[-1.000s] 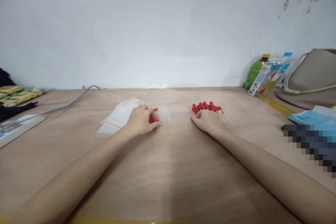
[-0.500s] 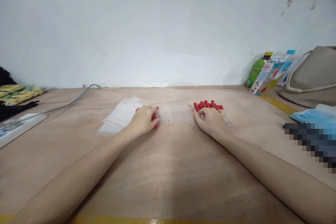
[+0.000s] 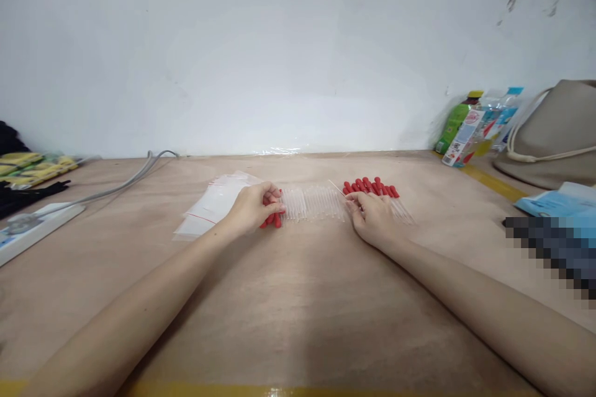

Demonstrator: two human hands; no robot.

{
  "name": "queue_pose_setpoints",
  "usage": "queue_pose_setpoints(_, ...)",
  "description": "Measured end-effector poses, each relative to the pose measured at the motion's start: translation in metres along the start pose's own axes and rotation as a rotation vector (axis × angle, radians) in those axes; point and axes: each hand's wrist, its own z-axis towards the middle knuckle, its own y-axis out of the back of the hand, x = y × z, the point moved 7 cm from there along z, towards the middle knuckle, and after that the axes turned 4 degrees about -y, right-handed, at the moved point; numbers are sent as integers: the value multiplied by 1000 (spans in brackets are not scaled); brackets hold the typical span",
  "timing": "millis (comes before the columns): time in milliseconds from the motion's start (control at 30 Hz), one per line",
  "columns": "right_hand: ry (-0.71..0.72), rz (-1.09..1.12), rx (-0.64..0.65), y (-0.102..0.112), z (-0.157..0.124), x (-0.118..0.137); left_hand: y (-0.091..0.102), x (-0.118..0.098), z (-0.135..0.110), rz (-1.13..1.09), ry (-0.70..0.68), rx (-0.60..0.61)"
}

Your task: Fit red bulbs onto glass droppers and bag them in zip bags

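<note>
Red bulbs [image 3: 270,222] at the left hand [image 3: 254,205]: thumb and fingers curl narrowly about this small cluster, which shows between and below them; I cannot tell whether any bulb is actually gripped.
Thin tube [image 3: 336,187] in the right hand [image 3: 372,217]: 1 piece, pinched between thumb and fingertips, its free end slanting out to the left and toward the wall.
Row of clear tubes [image 3: 311,203]: lying side by side on the bench [image 3: 302,310] between the hands, ends pointing near and far.
Second red cluster [image 3: 367,185]: just beyond the right hand, with clear stems [image 3: 404,211] fanning out to its right.
Plastic bags [image 3: 209,201]: overlapping flat, partly behind the left hand and wrist.
Bench edges: cable [image 3: 139,169] and power strip [image 3: 46,223] far left; 2 bottles, green [image 3: 459,126] and blue-capped [image 3: 507,115], and a grey bag [image 3: 554,130] far right.
Pinch risk: the tube could twist or slip, since only a short part is held.
Row risk: a sideways brush from either hand could scatter the tubes; nothing visible fences them in.
Bulb risk: loosening the left fingers carelessly might let round bulbs roll into the row.
</note>
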Motion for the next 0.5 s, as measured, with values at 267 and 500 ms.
queue_pose_setpoints(267,18,195,0,-2,2,-3,-10,-38,-13,148,-343,-174)
queue_pose_setpoints(500,192,245,-71,1,-4,6,-60,-42,-33,190,-513,6)
